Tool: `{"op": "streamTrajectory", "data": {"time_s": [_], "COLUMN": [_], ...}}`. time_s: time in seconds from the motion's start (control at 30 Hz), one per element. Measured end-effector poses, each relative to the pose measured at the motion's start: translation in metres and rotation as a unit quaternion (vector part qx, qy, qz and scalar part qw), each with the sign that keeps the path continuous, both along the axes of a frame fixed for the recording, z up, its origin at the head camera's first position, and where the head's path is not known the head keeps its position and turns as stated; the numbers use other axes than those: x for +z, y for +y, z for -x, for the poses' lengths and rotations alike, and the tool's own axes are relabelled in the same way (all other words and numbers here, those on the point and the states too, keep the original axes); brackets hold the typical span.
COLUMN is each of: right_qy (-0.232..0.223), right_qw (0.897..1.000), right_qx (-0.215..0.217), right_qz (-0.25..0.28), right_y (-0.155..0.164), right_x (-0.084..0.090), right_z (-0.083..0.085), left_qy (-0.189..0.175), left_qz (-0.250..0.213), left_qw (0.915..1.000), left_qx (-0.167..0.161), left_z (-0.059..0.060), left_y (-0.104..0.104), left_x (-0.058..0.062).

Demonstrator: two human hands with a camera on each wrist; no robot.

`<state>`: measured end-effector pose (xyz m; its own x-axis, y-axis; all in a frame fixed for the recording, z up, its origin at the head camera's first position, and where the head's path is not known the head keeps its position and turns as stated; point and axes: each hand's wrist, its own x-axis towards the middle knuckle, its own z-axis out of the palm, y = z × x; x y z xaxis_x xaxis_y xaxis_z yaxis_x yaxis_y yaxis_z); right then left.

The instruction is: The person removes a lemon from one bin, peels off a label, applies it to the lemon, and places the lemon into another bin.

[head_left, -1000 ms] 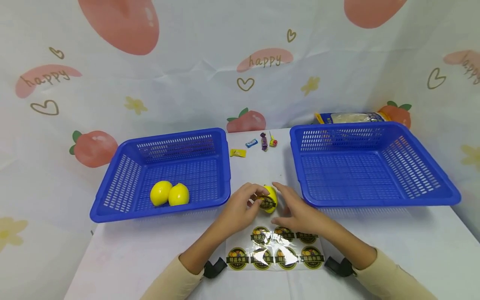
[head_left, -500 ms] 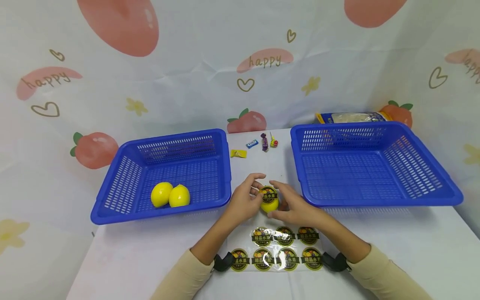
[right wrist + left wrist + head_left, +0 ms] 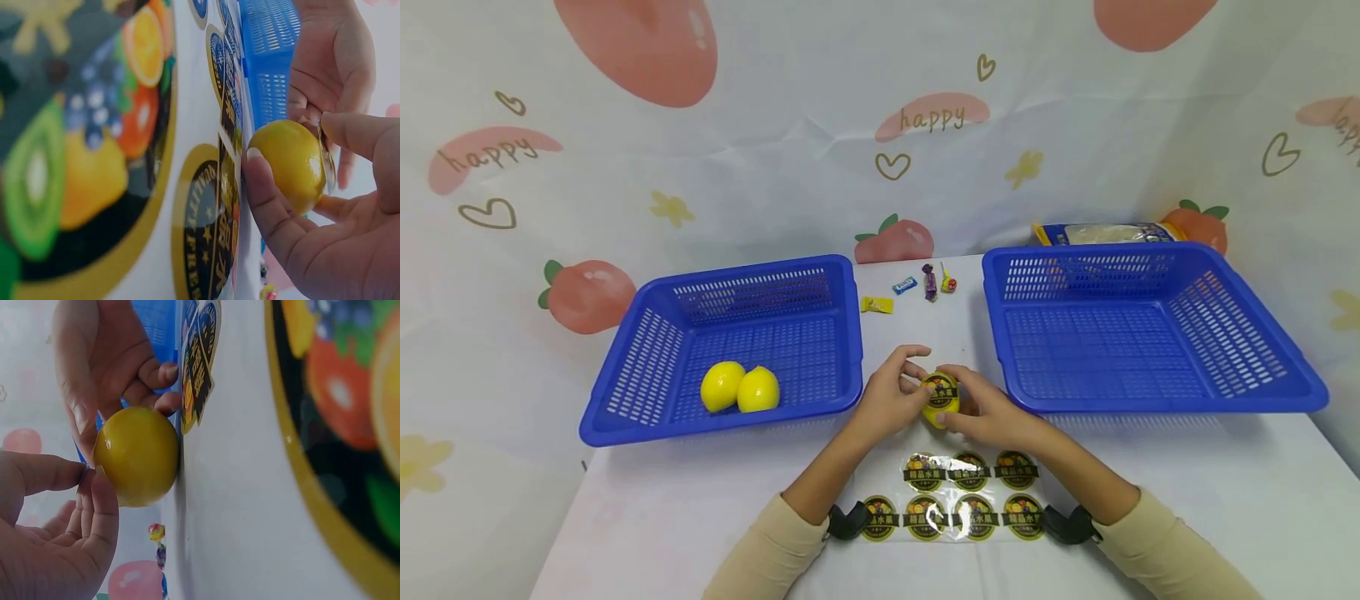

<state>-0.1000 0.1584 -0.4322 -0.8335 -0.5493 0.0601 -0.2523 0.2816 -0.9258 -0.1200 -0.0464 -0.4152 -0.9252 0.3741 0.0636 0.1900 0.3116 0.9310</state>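
A yellow lemon (image 3: 941, 419) sits on the white tabletop between my hands. A round black-and-gold fruit sticker (image 3: 942, 390) lies over its top; the right wrist view shows this sticker (image 3: 329, 156) edge-on against the peel. My left hand (image 3: 889, 402) pinches the sticker's left edge between thumb and forefinger, its other fingers loosely bent. My right hand (image 3: 992, 415) grips the lemon from the right, thumb on the near side and forefinger over the top at the sticker. Below the hands lies a clear sheet (image 3: 876, 475) with several more stickers. The lemon's underside is hidden.
A blue basket (image 3: 721, 427) at left holds two lemons (image 3: 758, 390). Another blue basket (image 3: 1157, 405) stands at right, with a plastic bag (image 3: 1108, 234) behind it. Between them lie a yellow candy (image 3: 877, 305), a blue candy (image 3: 904, 286), a purple candy (image 3: 929, 283) and a lollipop (image 3: 949, 284).
The sticker, held by my left hand at the lemon's left side, has moved right onto its top. My right hand has come in from beside the lemon and now grips it.
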Motion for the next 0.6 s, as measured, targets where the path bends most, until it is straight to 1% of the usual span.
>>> {"op": "streamTrajectory", "data": {"time_s": [0.1,0.2,0.33,0.4,0.5,0.6], "right_qy": [-0.013,-0.023,-0.042,-0.050,-0.057,-0.069], "right_qw": [1.000,0.999,0.998,0.997,0.997,0.996], "right_qx": [0.004,0.008,0.006,0.002,0.000,-0.008], "right_qz": [0.016,0.035,0.053,0.053,0.055,0.051], "right_y": [-0.0002,-0.0008,-0.0014,-0.0011,-0.0010,-0.0010], "right_x": [-0.0012,-0.0020,-0.0030,-0.0036,-0.0044,-0.0035], "right_z": [0.0002,0.0000,-0.0002,0.0003,0.0008,0.0011], "left_qy": [-0.024,-0.056,-0.097,-0.109,-0.113,-0.105], "left_qz": [-0.021,-0.053,-0.085,-0.089,-0.088,-0.084], "left_qw": [0.9994,0.9969,0.9915,0.9898,0.9895,0.9908], "left_qx": [-0.012,-0.020,-0.020,-0.019,-0.018,-0.017], "left_z": [0.0007,0.0029,0.0054,0.0055,0.0056,0.0062], "left_y": [-0.0008,-0.0009,-0.0004,-0.0002,0.0001,-0.0001], "left_x": [0.0002,-0.0027,-0.0055,-0.0053,-0.0050,-0.0058]}}
